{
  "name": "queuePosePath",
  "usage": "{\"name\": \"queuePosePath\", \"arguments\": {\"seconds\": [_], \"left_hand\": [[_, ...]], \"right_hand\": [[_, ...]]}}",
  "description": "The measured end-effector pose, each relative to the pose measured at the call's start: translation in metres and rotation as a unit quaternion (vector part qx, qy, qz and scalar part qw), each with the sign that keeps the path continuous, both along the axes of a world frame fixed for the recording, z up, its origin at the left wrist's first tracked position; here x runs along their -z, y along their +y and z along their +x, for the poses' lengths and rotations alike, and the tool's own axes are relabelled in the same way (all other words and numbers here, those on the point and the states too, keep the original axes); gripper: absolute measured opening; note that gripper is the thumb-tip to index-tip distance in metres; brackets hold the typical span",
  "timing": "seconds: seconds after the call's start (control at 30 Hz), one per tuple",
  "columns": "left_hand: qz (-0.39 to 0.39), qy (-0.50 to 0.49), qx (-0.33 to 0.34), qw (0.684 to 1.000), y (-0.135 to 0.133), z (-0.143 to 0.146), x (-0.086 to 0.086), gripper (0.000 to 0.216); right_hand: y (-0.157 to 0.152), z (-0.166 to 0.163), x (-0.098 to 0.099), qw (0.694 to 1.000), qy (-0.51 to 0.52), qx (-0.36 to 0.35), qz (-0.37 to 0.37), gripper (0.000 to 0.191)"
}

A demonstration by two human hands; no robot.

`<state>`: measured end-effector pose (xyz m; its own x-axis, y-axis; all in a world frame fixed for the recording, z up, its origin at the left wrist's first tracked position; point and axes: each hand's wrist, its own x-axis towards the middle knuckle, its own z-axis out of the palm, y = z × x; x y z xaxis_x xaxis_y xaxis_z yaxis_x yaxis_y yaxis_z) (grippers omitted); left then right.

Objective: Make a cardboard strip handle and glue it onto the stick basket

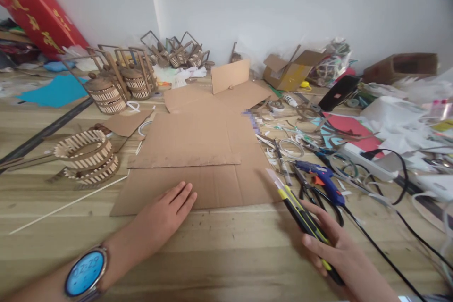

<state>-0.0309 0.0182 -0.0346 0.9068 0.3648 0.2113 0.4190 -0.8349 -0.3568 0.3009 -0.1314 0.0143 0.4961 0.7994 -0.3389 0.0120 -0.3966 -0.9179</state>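
Observation:
My left hand (170,212) lies flat with its fingers stretched over the near edge of a brown cardboard sheet (201,137). A narrow cardboard strip (187,161) rests across that sheet, just beyond my fingertips. In my right hand (329,240) is a black and yellow utility knife (304,217), its blade out and pointing up and to the left. The knife is held above the table, to the right of the sheet's near corner. Left of the sheet stands a round basket-like frame of small wooden slats (87,155).
A blue glue gun (323,179) and black-handled scissors (318,198) lie right of the cardboard, among cables and scraps. Slatted wooden buckets with tall handles (106,94) stand at the back left. An open cardboard box (292,71) sits behind. A thin white stick (67,205) lies left.

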Motion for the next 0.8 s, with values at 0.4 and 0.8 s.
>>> {"name": "queuePosePath", "arguments": {"seconds": [0.4,0.8], "left_hand": [[0.043,-0.099,0.002,0.994,-0.006,-0.012,0.012,0.035],[0.035,-0.109,0.042,0.992,-0.02,-0.016,-0.011,0.029]], "right_hand": [[0.034,0.018,0.006,0.977,-0.2,-0.07,-0.001,0.056],[0.047,0.015,0.018,0.969,-0.209,-0.128,0.026,0.048]]}}
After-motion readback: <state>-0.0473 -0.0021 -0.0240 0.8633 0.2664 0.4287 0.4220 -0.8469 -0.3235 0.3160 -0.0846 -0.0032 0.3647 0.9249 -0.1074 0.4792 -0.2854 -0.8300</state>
